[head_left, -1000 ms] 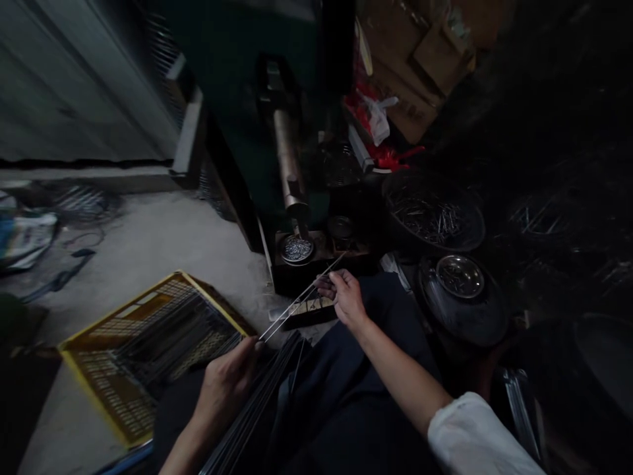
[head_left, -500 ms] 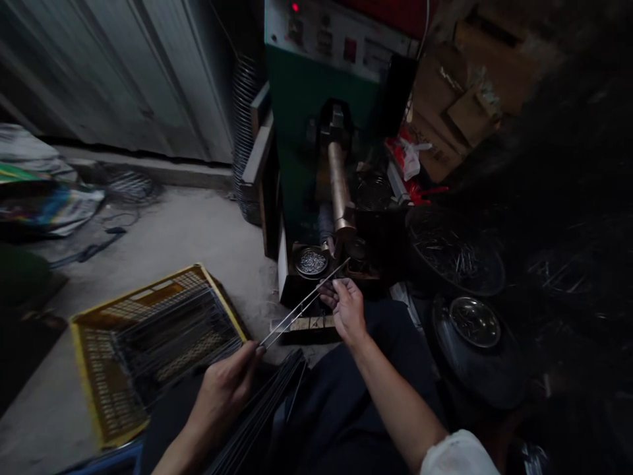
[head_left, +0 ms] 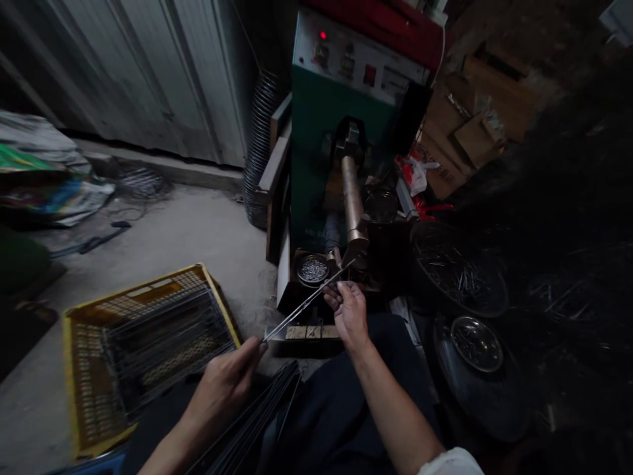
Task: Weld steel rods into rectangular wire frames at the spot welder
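Note:
A long thin metal wire, seemingly doubled into two close strands, slants up from left to right between my hands. My left hand pinches its near end. Closed fingers of my right hand are at its far part, whose tip sticks out past them; any small piece between these fingers is hidden. Just beyond the tip stands a green machine with a thick copper-coloured arm. Left of the tip, a round dish holds many small shiny metal pieces. A bundle of dark wires lies across my lap.
At left on the floor is a yellow plastic crate with wire racks inside. To the right are a dark basin of metal pieces and a shiny bowl. Cardboard boxes lie behind. A wooden block sits below the wire.
The view has shifted, so the machine appears lower and further right. The two strands of wire look closer together. Both hands keep nearly the same place and grip.

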A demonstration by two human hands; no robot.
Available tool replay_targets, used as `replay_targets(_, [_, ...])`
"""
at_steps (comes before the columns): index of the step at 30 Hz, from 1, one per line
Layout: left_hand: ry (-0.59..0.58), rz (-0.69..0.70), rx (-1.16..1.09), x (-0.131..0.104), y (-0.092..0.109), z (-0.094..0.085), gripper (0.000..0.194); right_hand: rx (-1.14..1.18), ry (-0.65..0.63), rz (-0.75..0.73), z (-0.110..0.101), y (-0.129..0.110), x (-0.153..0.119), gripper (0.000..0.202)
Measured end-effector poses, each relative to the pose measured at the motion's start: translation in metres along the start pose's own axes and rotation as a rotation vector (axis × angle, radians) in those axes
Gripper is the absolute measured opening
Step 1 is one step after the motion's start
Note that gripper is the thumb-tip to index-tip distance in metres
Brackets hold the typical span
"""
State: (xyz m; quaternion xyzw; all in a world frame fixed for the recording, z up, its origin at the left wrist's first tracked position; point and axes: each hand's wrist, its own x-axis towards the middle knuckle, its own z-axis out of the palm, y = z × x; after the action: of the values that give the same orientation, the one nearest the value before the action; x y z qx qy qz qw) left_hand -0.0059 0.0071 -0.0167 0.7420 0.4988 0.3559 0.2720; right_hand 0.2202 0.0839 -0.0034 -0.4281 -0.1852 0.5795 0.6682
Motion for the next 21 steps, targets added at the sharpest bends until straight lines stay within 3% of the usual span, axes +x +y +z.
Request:
replay_targets(10, [-0.028,-0.024,-0.014,0.012,-0.007,0.003,0.026,0.037,0.027,0.001,0.000,-0.003,0.013,0.024])
replay_targets(15, [-0.045,-0.030,-0.003,0.019,-0.002,0.002,0.027,0.045,0.028,-0.019,0.002,-0.005,0.016,0.025])
replay_targets(21, [-0.036,-0.071,-0.017,0.019,0.009,0.000,0.030,0.011,-0.060,-0.026,-0.003,-0.007,0.015,0.023])
